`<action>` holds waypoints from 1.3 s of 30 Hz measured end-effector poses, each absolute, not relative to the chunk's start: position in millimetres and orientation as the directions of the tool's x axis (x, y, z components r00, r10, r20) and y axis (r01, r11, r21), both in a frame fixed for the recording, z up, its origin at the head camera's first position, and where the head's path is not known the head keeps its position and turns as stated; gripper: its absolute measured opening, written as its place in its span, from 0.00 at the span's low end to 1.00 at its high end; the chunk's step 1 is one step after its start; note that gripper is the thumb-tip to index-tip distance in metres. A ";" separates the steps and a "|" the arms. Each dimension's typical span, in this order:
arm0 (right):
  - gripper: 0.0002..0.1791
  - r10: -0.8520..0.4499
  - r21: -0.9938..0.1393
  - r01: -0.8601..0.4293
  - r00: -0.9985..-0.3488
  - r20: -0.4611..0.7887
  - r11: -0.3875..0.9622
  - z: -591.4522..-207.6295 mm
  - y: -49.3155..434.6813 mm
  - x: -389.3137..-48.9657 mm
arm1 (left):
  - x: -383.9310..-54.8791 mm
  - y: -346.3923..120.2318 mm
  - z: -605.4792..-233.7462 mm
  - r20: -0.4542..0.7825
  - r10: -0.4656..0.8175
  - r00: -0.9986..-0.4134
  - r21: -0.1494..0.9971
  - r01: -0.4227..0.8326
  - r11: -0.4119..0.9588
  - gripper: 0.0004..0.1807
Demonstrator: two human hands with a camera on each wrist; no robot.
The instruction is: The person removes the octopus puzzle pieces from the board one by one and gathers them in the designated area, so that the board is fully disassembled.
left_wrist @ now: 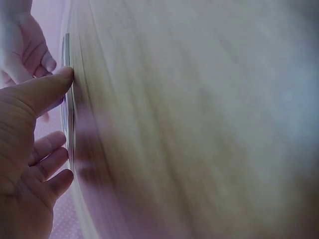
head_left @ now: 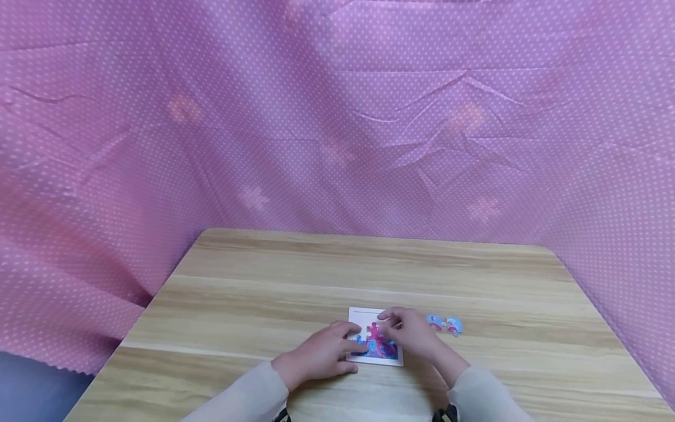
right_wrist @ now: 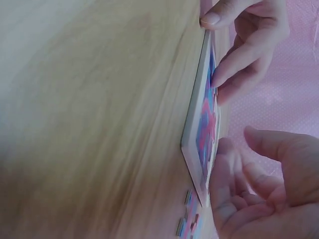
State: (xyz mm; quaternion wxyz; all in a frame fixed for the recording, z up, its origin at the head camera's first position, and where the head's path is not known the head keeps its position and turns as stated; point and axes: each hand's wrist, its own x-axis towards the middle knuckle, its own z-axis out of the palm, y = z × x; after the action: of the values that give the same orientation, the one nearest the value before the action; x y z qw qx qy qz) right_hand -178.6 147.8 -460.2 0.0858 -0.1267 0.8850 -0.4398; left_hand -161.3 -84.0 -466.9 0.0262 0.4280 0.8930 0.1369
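A small jigsaw puzzle in a white tray (head_left: 387, 361) lies on the table, partly filled with pink and blue pieces (head_left: 381, 348). My left hand (head_left: 323, 353) rests at the tray's left side. Its thumb touches the near edge, and its extended fingers lie over the puzzle. Above the tray's right part is my right hand (head_left: 413, 335). In the right wrist view, this hand (right_wrist: 269, 184) has its thumb apart from its bent fingers, with no piece visible between them. Part of the puzzle is hidden under both hands.
Two loose puzzle pieces, one (head_left: 435, 322) near the right hand and another (head_left: 454, 326) farther right, lie on the wooden table (head_left: 253, 293). Pink dotted cloth (head_left: 337, 117) hangs behind the table and along its sides.
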 end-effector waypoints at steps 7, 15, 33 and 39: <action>0.12 -0.333 -0.743 -0.180 -0.941 -0.061 0.645 -462.0 144.9 -179.4 | -162.4 -82.3 -469.6 0.086 0.773 -0.629 0.260 0.763 0.592 0.22; 0.09 -0.310 -0.762 -0.127 -0.945 -0.100 0.635 -458.8 141.6 -178.0 | -162.6 -81.7 -470.1 0.095 0.778 -0.622 0.239 0.772 0.588 0.22; 0.10 -0.265 -0.883 -0.077 -0.963 -0.055 0.462 -456.3 160.3 -178.3 | -161.1 -82.6 -468.3 0.060 0.761 -0.646 0.266 0.745 0.612 0.22; 0.10 -0.197 -0.899 -0.055 -0.980 -0.035 0.435 -456.8 185.3 -177.5 | -160.3 -83.3 -466.5 0.044 0.750 -0.660 0.288 0.727 0.623 0.22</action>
State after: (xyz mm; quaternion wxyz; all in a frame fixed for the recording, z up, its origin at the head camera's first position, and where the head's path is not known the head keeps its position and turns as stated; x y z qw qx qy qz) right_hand -177.5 185.3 -456.8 0.0673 -0.0745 0.8442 -0.5265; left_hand -160.3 -83.3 -466.5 0.0401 0.4103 0.9000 0.1419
